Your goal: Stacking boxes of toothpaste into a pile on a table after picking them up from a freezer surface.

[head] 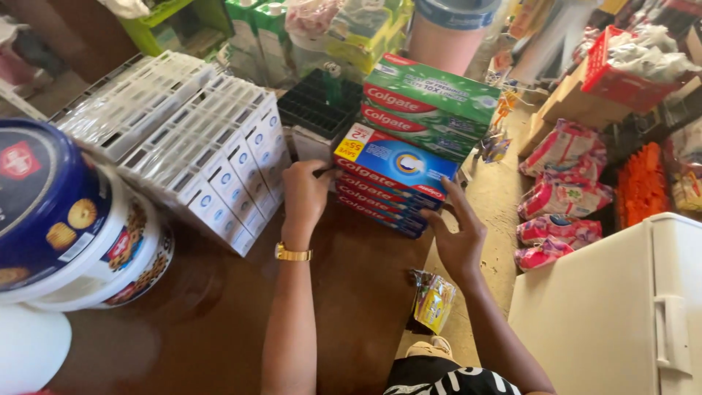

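The left hand, fingers curled, presses the near end of the red-and-blue toothpaste cartons stacked on the brown counter. The right hand, fingers spread apart, steadies the stack at four o'clock. Green cartons sit at twelve o'clock.

The biscuit tub is cut by the left edge of the frame. The left hand hides its own fingertips behind the blue boxes. The white cabinet runs out at lower right.
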